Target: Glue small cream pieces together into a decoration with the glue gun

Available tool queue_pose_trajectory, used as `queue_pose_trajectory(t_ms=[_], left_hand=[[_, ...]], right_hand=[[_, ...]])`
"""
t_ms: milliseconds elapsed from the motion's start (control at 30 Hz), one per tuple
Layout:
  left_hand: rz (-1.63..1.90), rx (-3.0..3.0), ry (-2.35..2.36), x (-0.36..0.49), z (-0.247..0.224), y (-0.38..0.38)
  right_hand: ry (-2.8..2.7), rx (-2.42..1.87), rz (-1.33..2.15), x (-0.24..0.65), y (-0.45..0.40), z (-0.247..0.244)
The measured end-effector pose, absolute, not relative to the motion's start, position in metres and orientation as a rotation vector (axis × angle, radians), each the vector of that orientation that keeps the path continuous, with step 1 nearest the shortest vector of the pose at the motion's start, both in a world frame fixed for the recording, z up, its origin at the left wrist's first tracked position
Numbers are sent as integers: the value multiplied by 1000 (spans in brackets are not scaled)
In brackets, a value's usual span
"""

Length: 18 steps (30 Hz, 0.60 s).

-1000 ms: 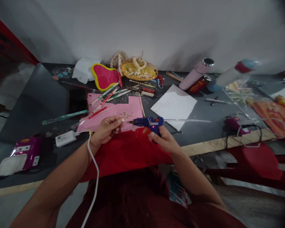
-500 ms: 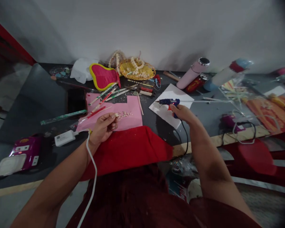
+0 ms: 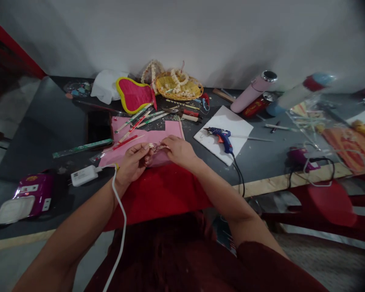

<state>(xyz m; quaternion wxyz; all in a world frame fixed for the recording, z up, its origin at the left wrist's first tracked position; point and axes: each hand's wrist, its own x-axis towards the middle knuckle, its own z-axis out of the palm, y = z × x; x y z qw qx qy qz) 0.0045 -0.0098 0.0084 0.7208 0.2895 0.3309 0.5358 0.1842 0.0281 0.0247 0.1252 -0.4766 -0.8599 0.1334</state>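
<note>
My left hand [image 3: 136, 159] pinches a small pale wooden piece [image 3: 151, 145] between thumb and fingertips, above a pink sheet [image 3: 170, 126]. My right hand [image 3: 180, 151] is just to its right, its fingers bent together over the small pale pieces [image 3: 160, 147] scattered on the sheet. What its fingertips hold, if anything, is hidden. A blue glue gun [image 3: 221, 136] lies on a white board [image 3: 242, 123] to the right, out of my hands, with a clear glue stick [image 3: 255, 138] sticking out of its back. Red cloth [image 3: 164, 188] covers the table's front edge below my hands.
Wrapped sticks [image 3: 134, 121], pliers [image 3: 182, 113] and a yellow basket [image 3: 179, 93] lie behind the sheet. A pink flask [image 3: 252, 93] and a red can [image 3: 258, 104] lean at the back right. A white charger [image 3: 84, 175] sits left, its cable crossing my left forearm.
My right hand has let go of the glue gun, leaving it on the white board, and has moved left to the small pieces. My left hand keeps its pinch almost in place.
</note>
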Motion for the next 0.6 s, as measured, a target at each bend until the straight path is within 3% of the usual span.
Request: queue_pose_trajectory(t_ms=[433, 600], left_hand=[[1142, 635, 720, 3, 7, -9], [1108, 657, 745, 4, 9, -10]], right_hand=[[-2518, -1289, 385, 185, 34, 5], [-2167, -1094, 593, 187, 27, 13]])
